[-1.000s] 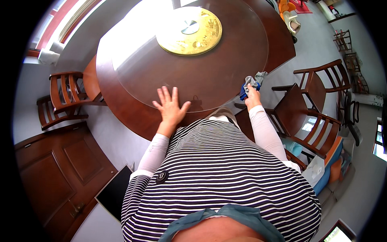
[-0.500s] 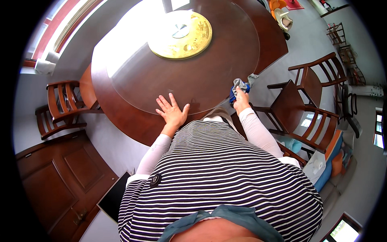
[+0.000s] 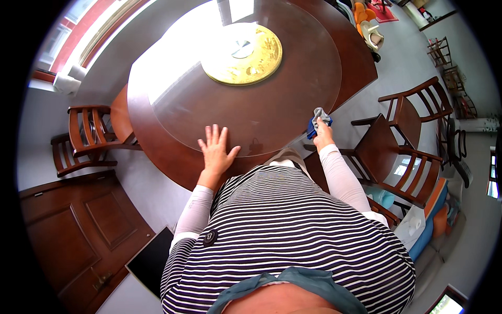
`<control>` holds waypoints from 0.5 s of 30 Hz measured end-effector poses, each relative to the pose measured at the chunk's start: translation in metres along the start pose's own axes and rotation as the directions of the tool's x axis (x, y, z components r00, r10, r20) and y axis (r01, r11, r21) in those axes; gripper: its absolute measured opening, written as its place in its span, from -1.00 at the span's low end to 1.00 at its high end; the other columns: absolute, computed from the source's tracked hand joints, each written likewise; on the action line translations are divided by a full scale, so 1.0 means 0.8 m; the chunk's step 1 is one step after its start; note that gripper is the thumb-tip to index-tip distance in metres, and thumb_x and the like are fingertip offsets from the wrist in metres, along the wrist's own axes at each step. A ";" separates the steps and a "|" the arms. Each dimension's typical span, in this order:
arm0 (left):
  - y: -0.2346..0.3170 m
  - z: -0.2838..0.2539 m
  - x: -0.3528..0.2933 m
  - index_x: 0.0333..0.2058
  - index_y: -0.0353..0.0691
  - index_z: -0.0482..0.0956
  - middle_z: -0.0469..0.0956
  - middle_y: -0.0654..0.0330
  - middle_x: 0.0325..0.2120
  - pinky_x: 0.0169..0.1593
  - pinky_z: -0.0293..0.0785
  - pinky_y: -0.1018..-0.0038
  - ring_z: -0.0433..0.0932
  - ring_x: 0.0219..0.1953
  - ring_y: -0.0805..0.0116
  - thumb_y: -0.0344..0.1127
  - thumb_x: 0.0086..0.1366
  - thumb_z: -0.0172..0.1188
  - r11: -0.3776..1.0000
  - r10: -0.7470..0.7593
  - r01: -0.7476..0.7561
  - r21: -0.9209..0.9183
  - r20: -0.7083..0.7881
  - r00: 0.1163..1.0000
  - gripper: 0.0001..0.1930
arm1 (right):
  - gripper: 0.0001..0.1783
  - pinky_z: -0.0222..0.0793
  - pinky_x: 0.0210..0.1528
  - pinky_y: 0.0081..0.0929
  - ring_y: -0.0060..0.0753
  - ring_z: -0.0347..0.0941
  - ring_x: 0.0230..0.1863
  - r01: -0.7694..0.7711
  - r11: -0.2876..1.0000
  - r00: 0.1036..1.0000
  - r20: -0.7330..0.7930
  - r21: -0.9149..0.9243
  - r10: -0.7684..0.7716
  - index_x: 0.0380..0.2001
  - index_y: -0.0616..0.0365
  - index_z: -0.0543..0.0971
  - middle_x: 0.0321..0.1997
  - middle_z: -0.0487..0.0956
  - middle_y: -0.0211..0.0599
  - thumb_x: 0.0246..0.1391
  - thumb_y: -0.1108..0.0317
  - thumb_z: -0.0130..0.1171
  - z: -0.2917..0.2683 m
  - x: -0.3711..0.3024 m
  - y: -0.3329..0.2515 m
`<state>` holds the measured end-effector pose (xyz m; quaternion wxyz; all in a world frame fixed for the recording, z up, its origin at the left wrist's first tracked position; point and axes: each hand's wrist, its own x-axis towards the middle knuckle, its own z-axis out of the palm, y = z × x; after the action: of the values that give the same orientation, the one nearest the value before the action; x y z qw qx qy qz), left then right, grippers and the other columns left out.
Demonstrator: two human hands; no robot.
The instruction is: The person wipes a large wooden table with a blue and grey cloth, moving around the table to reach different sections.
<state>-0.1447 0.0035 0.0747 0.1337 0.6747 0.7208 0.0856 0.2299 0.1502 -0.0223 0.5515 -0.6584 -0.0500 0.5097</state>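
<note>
My left hand lies with fingers spread at the near edge of a dark brown round table, over the rim of its clear round top sheet. At the table's right edge my right hand grips a bunched grey and blue cloth. The fingers wrap round the lower part of the cloth, and its grey end sticks up above them. Toward the far side of the table sits a round golden turntable with a silvery centre.
Wooden chairs stand close on the right, and more chairs on the left. A brown door is at the lower left, with a black screen beside it. Window light glares on the table's far left.
My left hand has shifted slightly left, its fingers pointing straighter ahead. My right hand has moved a little to the right with the cloth, which looks more bunched. The whole view has shifted a little.
</note>
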 end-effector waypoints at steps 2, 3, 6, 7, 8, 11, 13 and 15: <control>-0.035 -0.002 -0.003 0.42 -0.08 0.13 -0.13 -0.11 0.48 0.35 -0.31 -0.40 -0.31 0.52 -0.15 0.30 0.19 0.21 0.994 -0.080 0.079 0.072 0.017 0.997 -0.05 | -0.64 0.50 -0.12 -0.43 -0.38 0.59 -0.19 0.015 1.000 1.000 -0.009 -0.012 -0.015 -0.08 0.33 0.52 -0.10 0.62 -0.19 0.13 0.37 0.36 0.002 0.004 0.002; -0.044 0.000 -0.008 0.45 -0.07 0.04 -0.22 -0.09 0.49 0.34 -0.34 -0.42 -0.36 0.52 -0.13 0.34 0.20 0.17 0.993 -0.103 0.096 0.072 0.102 0.989 -0.01 | -0.64 0.50 -0.11 -0.43 -0.38 0.58 -0.17 0.017 1.000 1.000 -0.011 -0.025 -0.018 -0.07 0.33 0.52 -0.09 0.62 -0.19 0.13 0.38 0.36 0.002 0.001 0.003; -0.040 0.019 -0.013 0.47 -0.10 -0.05 -0.33 -0.09 0.50 0.33 -0.34 -0.45 -0.43 0.52 -0.15 0.33 0.22 0.15 0.989 -0.139 0.133 0.063 0.101 0.985 0.02 | -0.63 0.48 -0.06 -0.43 -0.39 0.57 -0.14 0.060 0.998 0.998 -0.002 -0.031 -0.060 -0.05 0.32 0.51 -0.06 0.61 -0.20 0.13 0.39 0.35 0.006 -0.006 0.008; -0.034 0.022 -0.010 0.47 -0.11 -0.06 -0.34 -0.09 0.50 0.32 -0.35 -0.45 -0.45 0.51 -0.16 0.34 0.21 0.15 0.987 -0.157 0.151 0.062 0.107 0.982 0.03 | -0.63 0.47 -0.05 -0.42 -0.39 0.56 -0.13 0.081 0.996 0.997 0.000 -0.026 -0.081 -0.05 0.32 0.51 -0.05 0.61 -0.20 0.14 0.39 0.34 0.006 -0.008 0.010; -0.028 0.024 -0.008 0.47 -0.12 -0.07 -0.36 -0.10 0.50 0.32 -0.35 -0.46 -0.47 0.51 -0.17 0.34 0.21 0.15 0.984 -0.175 0.169 0.061 0.113 0.978 0.03 | -0.62 0.46 -0.02 -0.43 -0.39 0.55 -0.10 0.085 0.995 0.996 -0.028 -0.049 -0.087 -0.02 0.31 0.51 -0.02 0.60 -0.23 0.14 0.39 0.34 0.006 -0.011 0.012; -0.010 0.036 -0.008 0.46 -0.17 -0.09 -0.38 -0.17 0.48 0.30 -0.35 -0.50 -0.49 0.50 -0.26 0.34 0.21 0.14 0.979 -0.202 0.197 0.058 0.116 0.973 0.06 | -0.64 0.45 -0.02 -0.43 -0.39 0.56 -0.10 0.063 0.996 0.997 -0.046 -0.064 -0.066 -0.04 0.31 0.52 -0.03 0.61 -0.24 0.14 0.40 0.34 0.010 -0.028 0.015; 0.014 0.041 -0.007 0.46 -0.24 -0.17 -0.42 -0.21 0.47 0.29 -0.38 -0.51 -0.55 0.49 -0.27 0.36 0.21 0.12 0.972 -0.235 0.232 0.036 0.161 0.959 0.10 | -0.67 0.45 -0.03 -0.44 -0.39 0.56 -0.11 0.088 0.996 0.996 -0.007 -0.035 -0.088 -0.07 0.30 0.56 -0.05 0.63 -0.25 0.14 0.38 0.34 0.005 -0.030 0.028; 0.044 0.053 -0.001 0.47 -0.24 -0.25 -0.53 -0.30 0.45 0.24 -0.42 -0.57 -0.66 0.46 -0.32 0.41 0.18 0.13 0.960 -0.266 0.280 -0.024 0.242 0.933 0.17 | -0.67 0.44 -0.05 -0.45 -0.41 0.56 -0.13 0.112 0.992 0.994 -0.006 -0.051 -0.113 -0.06 0.29 0.56 -0.05 0.63 -0.28 0.15 0.37 0.34 0.001 -0.028 0.042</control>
<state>-0.0984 0.0026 0.0449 0.2485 0.5692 0.7837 0.0062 0.2017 0.1238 -0.0342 0.5628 -0.6705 -0.0976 0.4736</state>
